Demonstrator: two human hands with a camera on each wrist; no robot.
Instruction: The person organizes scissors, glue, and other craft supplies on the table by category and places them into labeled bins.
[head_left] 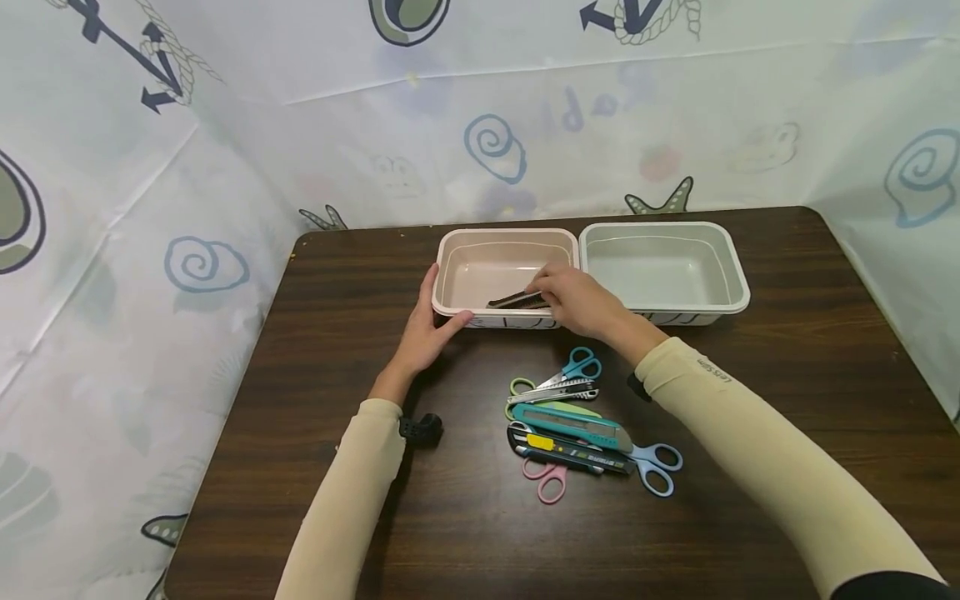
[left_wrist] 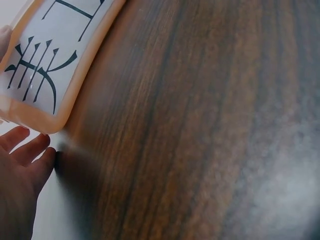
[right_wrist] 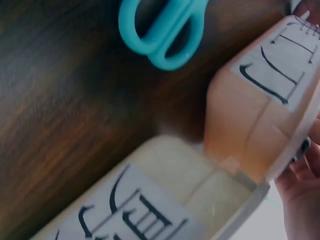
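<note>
Sitting in R hand (head_left: 581, 301) (L hand (head_left: 426, 332) on pink bin (head_left: 472, 267)), dk. tool (head_left: 516, 301)

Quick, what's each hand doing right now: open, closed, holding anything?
Left hand: open, touching the pink bin at its left end.
Right hand: closed, holding a slim dark tool.

R sleeve (head_left: 765, 442) reads "LET'S SLIM", pink bin (head_left: 468, 279) w/ "美工刀".
</note>
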